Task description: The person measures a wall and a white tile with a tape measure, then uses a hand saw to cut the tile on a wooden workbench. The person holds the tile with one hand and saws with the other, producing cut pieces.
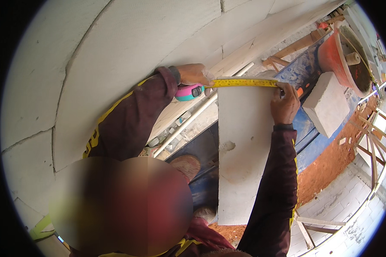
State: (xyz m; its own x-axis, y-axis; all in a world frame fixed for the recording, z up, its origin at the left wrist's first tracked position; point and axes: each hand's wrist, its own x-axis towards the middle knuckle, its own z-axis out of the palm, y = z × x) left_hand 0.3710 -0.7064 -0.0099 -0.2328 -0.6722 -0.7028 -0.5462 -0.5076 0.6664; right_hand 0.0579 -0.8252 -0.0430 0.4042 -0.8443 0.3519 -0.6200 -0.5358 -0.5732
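A blurred patch is masking the lower foreground. The white block (243,150) is standing upright, its base partly hidden. The right hand (284,103) is pinching the yellow tape (244,82) at the block's far corner; the left hand (194,75) is gripping the pink tape measure case (188,92), fingers largely concealing it. An orange bucket (345,60) is sitting beyond, cut off.

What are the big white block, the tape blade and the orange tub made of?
White block: looks like aerated concrete, matte, chalky, chipped face. Tape blade: likely painted steel, thin, yellow, stretched flat between both hands. Orange tub: probably plastic, smooth, smeared with grey mortar.
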